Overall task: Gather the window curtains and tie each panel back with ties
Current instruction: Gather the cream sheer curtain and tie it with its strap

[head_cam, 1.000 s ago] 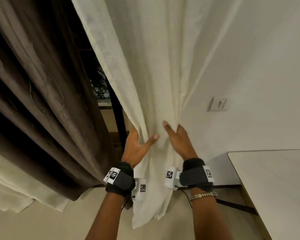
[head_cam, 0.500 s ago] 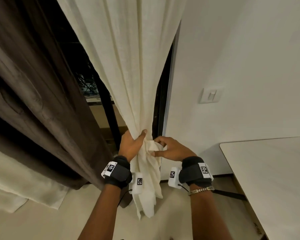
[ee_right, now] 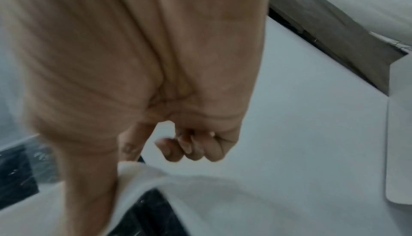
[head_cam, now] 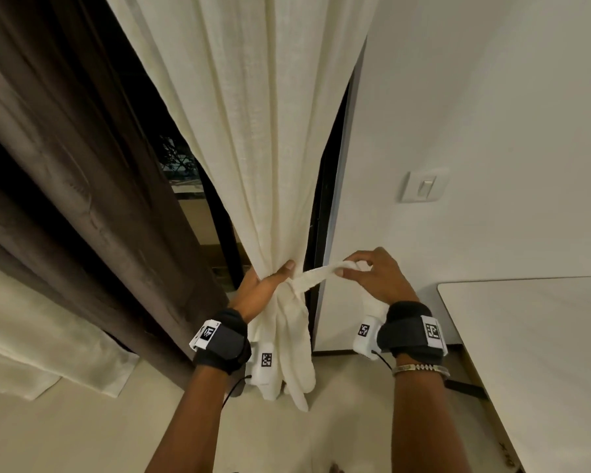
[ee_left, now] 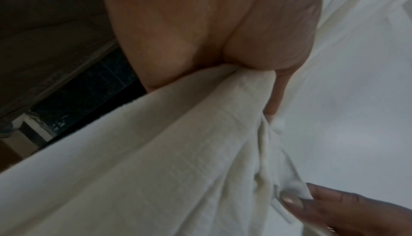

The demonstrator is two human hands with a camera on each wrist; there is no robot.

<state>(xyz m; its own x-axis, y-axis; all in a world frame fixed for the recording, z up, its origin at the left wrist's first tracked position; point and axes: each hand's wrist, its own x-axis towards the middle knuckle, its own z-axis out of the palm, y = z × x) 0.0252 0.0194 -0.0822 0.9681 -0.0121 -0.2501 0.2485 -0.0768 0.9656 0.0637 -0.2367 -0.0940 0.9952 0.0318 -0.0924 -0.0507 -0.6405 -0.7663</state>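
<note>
A cream sheer curtain hangs in the middle of the head view, bunched into a narrow neck at waist height. My left hand grips that gathered neck, thumb across the front; the left wrist view shows its palm pressed into the cream folds. A cream fabric tie runs taut from the neck out to the right. My right hand pinches the tie's end between thumb and fingers. In the right wrist view its curled fingers sit above the blurred cream fabric.
A heavy brown curtain hangs at the left with another cream panel below it. Dark window glass shows between the curtains. A white wall with a light switch is at the right, and a pale tabletop juts in lower right.
The spread cream panel has been gathered into a tight bunch under my left hand. My right hand left the fabric, took the tie and pulled it out to the right.
</note>
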